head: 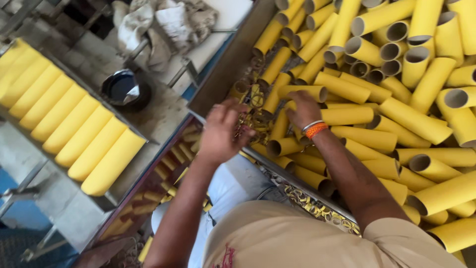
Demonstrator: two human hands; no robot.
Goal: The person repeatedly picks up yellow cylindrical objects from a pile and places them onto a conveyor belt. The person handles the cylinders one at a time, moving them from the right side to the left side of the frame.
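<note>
A big heap of yellow cardboard tubes (396, 109) fills a metal bin at the right. My right hand (303, 109), with an orange and white wristband, reaches into the heap and rests on a tube; whether it grips it I cannot tell. My left hand (221, 131) hovers at the bin's near-left corner over a cluster of small brownish rings (250, 116), fingers curled among them. What it holds is hidden by motion blur.
A metal tray (111, 196) at the left carries a row of yellow tubes (69, 119) lying side by side. A dark round bowl (124, 88) sits behind it on a grimy surface, beside crumpled cloth (163, 22). More rings (317, 208) lie along the bin's near rim.
</note>
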